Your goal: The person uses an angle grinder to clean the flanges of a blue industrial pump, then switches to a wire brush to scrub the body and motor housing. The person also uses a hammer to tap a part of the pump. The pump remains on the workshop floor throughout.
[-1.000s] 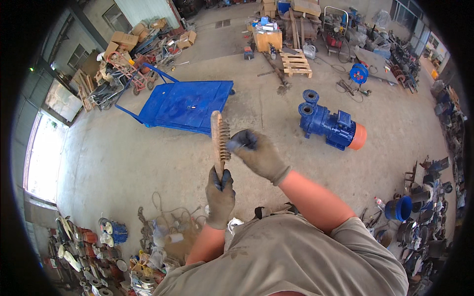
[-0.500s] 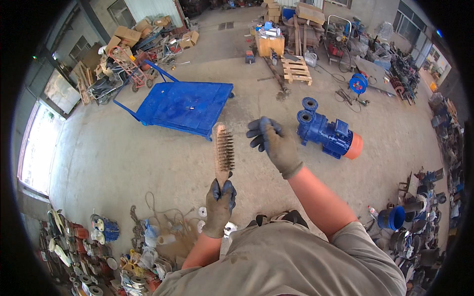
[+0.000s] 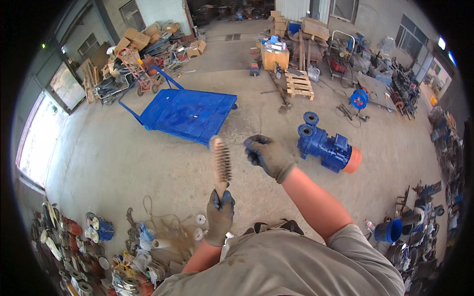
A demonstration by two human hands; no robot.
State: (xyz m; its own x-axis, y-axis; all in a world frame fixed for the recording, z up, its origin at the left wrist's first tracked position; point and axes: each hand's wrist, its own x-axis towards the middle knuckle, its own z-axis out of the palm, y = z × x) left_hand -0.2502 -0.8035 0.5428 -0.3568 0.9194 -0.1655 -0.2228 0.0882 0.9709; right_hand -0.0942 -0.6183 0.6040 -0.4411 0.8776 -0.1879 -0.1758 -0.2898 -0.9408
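Head view: the left hand (image 3: 220,217) grasps the brush (image 3: 219,164) upright by its handle, seemingly to keep the bristles exposed; just beside them, apart, the right hand (image 3: 274,158) curls its fingers, any contents hidden. Beyond, floor (image 3: 148,172) stretches toward the blue pump (image 3: 323,146) and blue cart's (image 3: 185,111) near edge, apparently leaving arm room.

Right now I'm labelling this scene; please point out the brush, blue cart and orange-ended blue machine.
Brush (image 3: 220,164), head view: wooden back.
Blue cart (image 3: 185,112), head view: flat deck.
Orange-ended blue machine (image 3: 327,147), head view: middle casing.
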